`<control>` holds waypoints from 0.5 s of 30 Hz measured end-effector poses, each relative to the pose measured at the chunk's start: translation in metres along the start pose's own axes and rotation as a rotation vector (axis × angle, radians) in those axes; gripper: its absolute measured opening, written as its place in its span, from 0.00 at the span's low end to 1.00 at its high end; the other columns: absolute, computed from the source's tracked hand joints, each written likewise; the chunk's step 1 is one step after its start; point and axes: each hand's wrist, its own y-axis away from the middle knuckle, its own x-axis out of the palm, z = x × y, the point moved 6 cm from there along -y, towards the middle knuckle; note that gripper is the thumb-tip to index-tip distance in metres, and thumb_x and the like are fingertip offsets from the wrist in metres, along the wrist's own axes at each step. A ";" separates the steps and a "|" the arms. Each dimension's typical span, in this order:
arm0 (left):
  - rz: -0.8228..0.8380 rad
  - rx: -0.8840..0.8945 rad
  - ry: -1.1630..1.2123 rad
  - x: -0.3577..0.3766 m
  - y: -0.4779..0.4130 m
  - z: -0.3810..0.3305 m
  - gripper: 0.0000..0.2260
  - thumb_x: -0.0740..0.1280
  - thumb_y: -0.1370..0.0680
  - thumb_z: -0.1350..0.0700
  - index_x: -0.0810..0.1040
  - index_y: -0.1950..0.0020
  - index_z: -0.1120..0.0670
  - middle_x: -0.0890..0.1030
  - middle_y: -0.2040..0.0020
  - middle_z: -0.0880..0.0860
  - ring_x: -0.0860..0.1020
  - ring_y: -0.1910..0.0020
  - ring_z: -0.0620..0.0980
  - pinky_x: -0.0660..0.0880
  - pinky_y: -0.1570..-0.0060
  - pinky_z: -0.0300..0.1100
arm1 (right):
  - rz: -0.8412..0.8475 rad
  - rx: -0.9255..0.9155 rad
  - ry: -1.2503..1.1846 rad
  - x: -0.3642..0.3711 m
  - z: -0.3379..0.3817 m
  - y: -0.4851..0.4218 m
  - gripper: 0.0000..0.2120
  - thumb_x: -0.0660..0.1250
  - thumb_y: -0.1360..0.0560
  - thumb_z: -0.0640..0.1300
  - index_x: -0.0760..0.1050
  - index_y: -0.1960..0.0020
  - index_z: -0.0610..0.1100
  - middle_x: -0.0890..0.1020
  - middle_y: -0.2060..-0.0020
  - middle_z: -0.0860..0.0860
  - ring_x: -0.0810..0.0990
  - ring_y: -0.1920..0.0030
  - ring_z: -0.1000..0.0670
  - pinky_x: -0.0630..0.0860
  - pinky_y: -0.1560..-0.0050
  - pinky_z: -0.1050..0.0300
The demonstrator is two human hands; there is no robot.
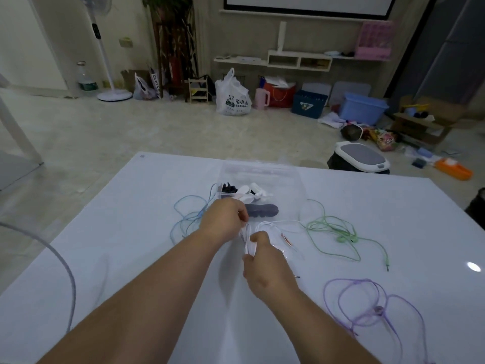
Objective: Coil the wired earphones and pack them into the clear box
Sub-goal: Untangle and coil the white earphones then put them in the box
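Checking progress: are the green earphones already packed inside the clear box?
No, the green earphones lie uncoiled on the table, right of the clear box.

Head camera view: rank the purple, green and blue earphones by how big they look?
1. purple earphones, though nearest the camera
2. green earphones
3. blue earphones, partly behind the left hand

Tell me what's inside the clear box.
Small black pieces, white pieces and a dark grey ridged piece lie in the clear box; what they are is unclear. The left hand, holding white earphones, covers its near left corner.
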 end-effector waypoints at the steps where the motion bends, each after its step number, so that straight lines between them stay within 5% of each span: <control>1: -0.003 -0.003 -0.010 0.004 0.001 0.000 0.08 0.69 0.26 0.63 0.81 0.58 0.49 0.83 0.55 0.49 0.80 0.58 0.47 0.73 0.57 0.37 | -0.012 -0.007 0.048 -0.001 -0.002 -0.001 0.11 0.56 0.22 0.46 0.63 0.39 0.51 0.79 0.50 0.47 0.79 0.50 0.44 0.73 0.55 0.53; 8: -0.095 0.028 0.014 0.015 -0.002 -0.009 0.10 0.65 0.24 0.62 0.84 0.50 0.53 0.84 0.50 0.51 0.80 0.52 0.49 0.74 0.51 0.39 | -0.190 -0.075 0.376 -0.015 -0.005 -0.004 0.11 0.54 0.21 0.46 0.75 0.50 0.47 0.81 0.53 0.48 0.78 0.51 0.45 0.66 0.60 0.56; 15: -0.078 0.177 -0.100 0.023 0.002 -0.013 0.12 0.64 0.23 0.62 0.84 0.45 0.54 0.79 0.42 0.56 0.78 0.45 0.53 0.70 0.47 0.38 | -0.236 -0.141 0.421 -0.010 -0.004 -0.007 0.10 0.58 0.23 0.39 0.77 0.47 0.46 0.81 0.50 0.48 0.79 0.49 0.46 0.72 0.54 0.55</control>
